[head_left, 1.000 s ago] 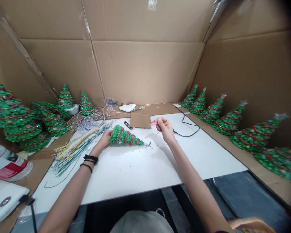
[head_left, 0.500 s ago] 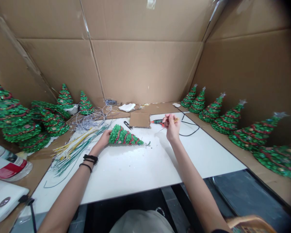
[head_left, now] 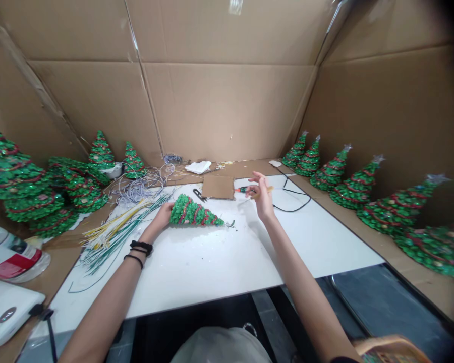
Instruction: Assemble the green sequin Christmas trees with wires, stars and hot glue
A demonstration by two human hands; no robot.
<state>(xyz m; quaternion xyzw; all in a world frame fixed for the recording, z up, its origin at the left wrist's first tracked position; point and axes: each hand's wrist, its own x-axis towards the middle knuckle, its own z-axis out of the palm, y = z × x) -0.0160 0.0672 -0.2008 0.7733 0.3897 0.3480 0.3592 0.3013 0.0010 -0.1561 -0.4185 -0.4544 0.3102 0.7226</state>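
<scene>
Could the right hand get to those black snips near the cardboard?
Probably yes. Only the flat cardboard square lies beside the way to the snips from the right hand. The tree, held by the left hand, sits just nearer the person, so it shouldn't block.

Behind the white work table [head_left: 196,282], flattened corrugated cardboard sheets [head_left: 227,111] line the wall and slope inward on both sides — creased at the corners, with strips of tape glinting along the seams. A brown cardboard ledge [head_left: 386,252] runs along the table's far and right edges. In front of the table lies the dark floor [head_left: 200,322], and to its right a dark grey panel in a metal frame [head_left: 386,307].
</scene>
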